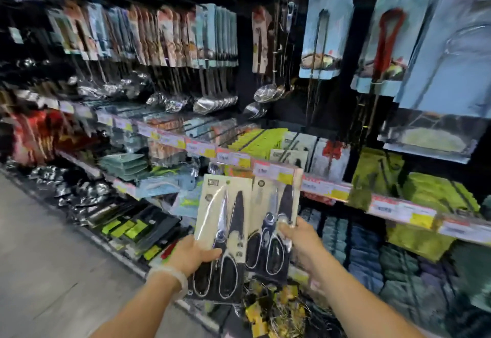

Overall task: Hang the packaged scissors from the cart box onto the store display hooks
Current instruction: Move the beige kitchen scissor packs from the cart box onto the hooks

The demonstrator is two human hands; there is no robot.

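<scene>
Store shelving [265, 159] is filling my view, hung with packaged utensils. I am watching the left hand [192, 254] gripping one scissors pack [225, 220] and the right hand [300, 239] pinching a second scissors pack [273, 212], both upright before the price rail.

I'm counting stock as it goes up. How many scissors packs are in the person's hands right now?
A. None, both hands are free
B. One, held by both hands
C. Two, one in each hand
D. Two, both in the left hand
C: the left hand grips one scissors pack and the right hand grips a second pack beside it.
</scene>
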